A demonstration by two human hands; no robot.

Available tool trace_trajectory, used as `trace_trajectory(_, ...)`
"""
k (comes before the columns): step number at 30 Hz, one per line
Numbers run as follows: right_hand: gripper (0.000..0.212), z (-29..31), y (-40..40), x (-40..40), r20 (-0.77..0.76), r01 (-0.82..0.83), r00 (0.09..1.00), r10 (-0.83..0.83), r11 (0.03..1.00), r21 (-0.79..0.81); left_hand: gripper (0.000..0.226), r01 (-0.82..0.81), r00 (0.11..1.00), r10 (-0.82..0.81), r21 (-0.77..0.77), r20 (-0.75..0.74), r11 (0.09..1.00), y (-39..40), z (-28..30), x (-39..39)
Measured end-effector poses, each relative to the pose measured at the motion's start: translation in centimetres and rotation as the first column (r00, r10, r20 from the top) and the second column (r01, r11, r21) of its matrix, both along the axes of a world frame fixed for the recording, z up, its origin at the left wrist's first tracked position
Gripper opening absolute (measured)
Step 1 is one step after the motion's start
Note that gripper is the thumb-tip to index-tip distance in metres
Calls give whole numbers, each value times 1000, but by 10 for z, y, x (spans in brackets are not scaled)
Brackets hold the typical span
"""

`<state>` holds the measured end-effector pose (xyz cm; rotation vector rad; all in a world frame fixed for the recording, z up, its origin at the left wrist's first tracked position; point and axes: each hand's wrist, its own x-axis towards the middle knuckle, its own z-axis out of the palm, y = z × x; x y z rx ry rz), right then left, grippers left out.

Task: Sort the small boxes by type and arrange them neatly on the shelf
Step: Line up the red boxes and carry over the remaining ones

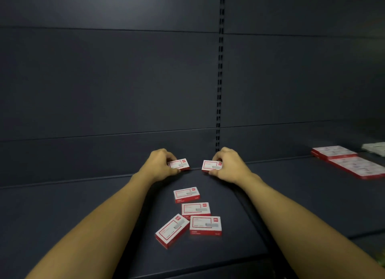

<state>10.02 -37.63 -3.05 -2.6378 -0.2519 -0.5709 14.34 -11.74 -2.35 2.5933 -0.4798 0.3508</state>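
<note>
Both arms reach to the back of a dark shelf (83, 205). My left hand (160, 163) pinches a small white-and-red box (179, 164) near the back wall. My right hand (228, 164) pinches a matching box (210, 166) just to its right; a small gap separates the two boxes. Closer to me, several more of the same boxes lie loose between my forearms: one (186, 194), one (195, 209), one (205, 225) and a slanted one (171, 230).
On the neighbouring shelf section at the far right lie flat rows of similar red-and-white boxes (354, 166) and a pale packet (375, 148). A slotted upright (219, 70) divides the dark back wall.
</note>
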Motion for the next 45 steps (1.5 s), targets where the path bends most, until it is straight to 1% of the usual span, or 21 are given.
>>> trace_trajectory(5, 30, 4, -43, -30, -16, 97, 995, -97, 995, -19, 32, 80, 997, -81, -31, -9, 996, -39, 8, -5)
trace_trajectory(7, 32, 4, -60, -43, -28, 122, 992, -123, 992, -42, 33, 112, 994, -112, -20, 1, 994, -57, 6, -10)
trace_trajectory(10, 34, 6, -87, -60, -35, 172, 984, -173, 985, -32, 33, 158, 987, -158, -11, 14, 987, -89, 3, -20)
trace_trajectory(14, 33, 7, -125, -79, -47, 233, 971, -234, 972, -27, 33, 211, 977, -211, -1, -17, 977, -133, 1, -34)
trace_trajectory(19, 27, 7, -178, -101, -36, 265, 963, -266, 964, -20, 27, 218, 976, -218, 2, -2, 976, -185, 7, -53)
trace_trajectory(24, 33, 3, -228, -129, -41, 263, 963, -265, 964, -40, 32, 222, 974, -224, 52, 25, 974, -238, 8, -76)
trace_trajectory(28, 31, 3, -263, -147, -48, 241, 969, -244, 969, -52, 34, 204, 978, -206, 69, 21, 977, -271, 6, -95)
trace_trajectory(36, 32, 4, -325, -170, -38, 211, 976, -214, 974, -78, 34, 147, 988, -150, 56, 41, 988, -334, 6, -125)
trace_trajectory(43, 33, -3, -372, -171, -29, 211, 977, -213, 976, -59, 35, 162, 985, -166, 85, 41, 983, -391, 11, -123)
trace_trajectory(45, 36, -4, -388, -167, -24, 220, 975, -222, 973, -69, 35, 168, 984, -172, 83, 41, 982, -408, 13, -117)
